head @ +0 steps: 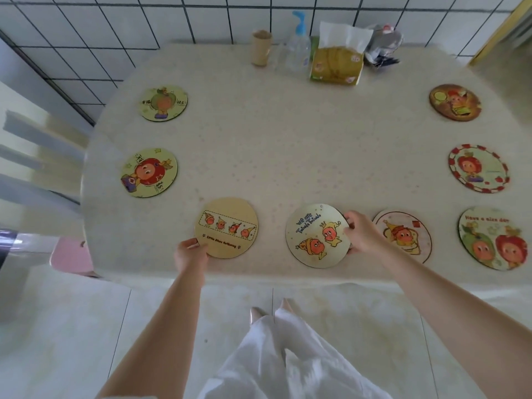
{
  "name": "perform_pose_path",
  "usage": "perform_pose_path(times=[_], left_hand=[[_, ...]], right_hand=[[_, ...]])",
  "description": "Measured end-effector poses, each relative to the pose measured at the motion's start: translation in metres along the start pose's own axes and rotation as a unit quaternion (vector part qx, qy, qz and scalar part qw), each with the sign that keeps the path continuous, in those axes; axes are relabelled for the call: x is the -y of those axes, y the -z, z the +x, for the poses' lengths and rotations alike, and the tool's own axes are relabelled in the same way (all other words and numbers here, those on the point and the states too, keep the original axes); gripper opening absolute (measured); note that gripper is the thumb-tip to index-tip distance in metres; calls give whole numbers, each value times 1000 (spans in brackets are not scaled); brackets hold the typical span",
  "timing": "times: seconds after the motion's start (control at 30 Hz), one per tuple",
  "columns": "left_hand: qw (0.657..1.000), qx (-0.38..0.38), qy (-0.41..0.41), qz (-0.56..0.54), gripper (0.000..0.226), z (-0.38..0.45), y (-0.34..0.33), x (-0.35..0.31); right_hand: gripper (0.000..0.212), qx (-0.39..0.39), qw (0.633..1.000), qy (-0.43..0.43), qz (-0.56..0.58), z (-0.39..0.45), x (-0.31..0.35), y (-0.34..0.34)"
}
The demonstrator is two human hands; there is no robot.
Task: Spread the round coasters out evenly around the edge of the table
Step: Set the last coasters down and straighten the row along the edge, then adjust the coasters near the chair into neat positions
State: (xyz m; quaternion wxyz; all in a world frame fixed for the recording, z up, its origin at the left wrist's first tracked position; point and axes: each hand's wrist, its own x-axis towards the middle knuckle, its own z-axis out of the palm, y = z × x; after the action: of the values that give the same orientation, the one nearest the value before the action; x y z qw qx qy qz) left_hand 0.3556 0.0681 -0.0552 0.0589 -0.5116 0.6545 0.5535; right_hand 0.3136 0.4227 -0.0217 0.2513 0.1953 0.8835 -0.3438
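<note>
A tissue pack (336, 64) at the table's (288, 145) far edge has a tissue sticking up; eight round coasters ring the rim, centre bare; the left hand (190, 254) pinches the tan coaster (226, 227), its picture strip tilted; the right hand (361, 234) grips the "We are" coaster (316, 236) at its right edge.

Cream speckled stone-look desk (288, 145), rounded corners, set against a tiled wall. Eight round printed cartoon coasters lie flat near its rim: two on the left side (163, 103) (149, 172), three on the right (455, 102) (478, 168) (494, 238), three along the near edge (226, 227) (316, 236) (406, 234). At the far edge: tan cardboard tube (260, 47), clear pump bottle with blue top (298, 44), yellow-green tissue pack (336, 63), crumpled grey wrapper (381, 44).
</note>
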Motion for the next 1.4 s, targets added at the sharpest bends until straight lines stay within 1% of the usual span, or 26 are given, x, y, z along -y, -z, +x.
perform_pose_path(times=[0.07,0.13,0.17,0.23,0.27,0.33,0.4,0.43,0.47,0.5,0.53,0.6,0.63,0.67,0.73,0.9,0.97,1.07,1.23,1.33,1.4], left_hand=[[1000,2,4,-21,29,-4,-1,0],[998,8,10,-54,30,-8,-2,1],[997,8,17,-74,30,-9,-2,2],[995,8,33,-94,28,-10,-1,6],[994,12,41,-98,28,-10,0,9],[992,21,53,-111,27,-11,1,15],[990,20,54,-128,27,-13,-1,20],[989,19,53,-138,28,-15,-1,22],[988,19,54,-146,29,-18,-2,23],[986,19,55,-154,31,-20,-2,24],[986,21,56,-158,33,-22,-3,26],[985,26,54,-164,38,-26,-3,27],[985,28,50,-165,40,-27,-4,27],[985,28,47,-164,41,-28,-4,27],[985,27,45,-163,39,-29,-4,26],[982,20,57,-178,28,-31,-3,25],[982,13,55,-178,24,-32,-4,25],[982,8,53,-180,20,-35,-5,26],[980,12,54,-190,17,-41,-5,31],[984,9,41,-171,15,-37,1,30],[990,10,35,-137,11,-30,6,28]], right_hand=[[35,1,1000,6,24,-3,-1,2],[30,9,994,-15,111,-5,-3,3],[28,19,982,-38,183,-6,-4,1],[26,42,939,-94,329,-13,-7,-4],[27,47,917,-118,378,-17,-8,-9],[28,50,889,-151,429,-22,-12,-22],[27,44,877,-169,447,-26,-15,-34],[27,33,877,-175,447,-26,-17,-38],[27,19,880,-177,440,-26,-19,-41],[28,2,891,-172,420,-26,-20,-43],[28,-15,913,-155,377,-26,-23,-44],[28,-35,965,-104,240,-23,-27,-44],[31,-38,980,-86,176,-24,-26,-43],[35,-37,988,-76,132,-25,-24,-40],[40,-29,993,-66,89,-25,-20,-37],[37,-43,998,-35,-10,-26,-18,-36],[40,-48,998,-25,-32,-29,-15,-39],[43,-41,999,4,-29,-34,-5,-46],[39,-14,999,46,-14,-37,15,-64],[38,6,998,57,-11,-40,30,-78],[37,19,998,64,-15,-41,41,-86]])
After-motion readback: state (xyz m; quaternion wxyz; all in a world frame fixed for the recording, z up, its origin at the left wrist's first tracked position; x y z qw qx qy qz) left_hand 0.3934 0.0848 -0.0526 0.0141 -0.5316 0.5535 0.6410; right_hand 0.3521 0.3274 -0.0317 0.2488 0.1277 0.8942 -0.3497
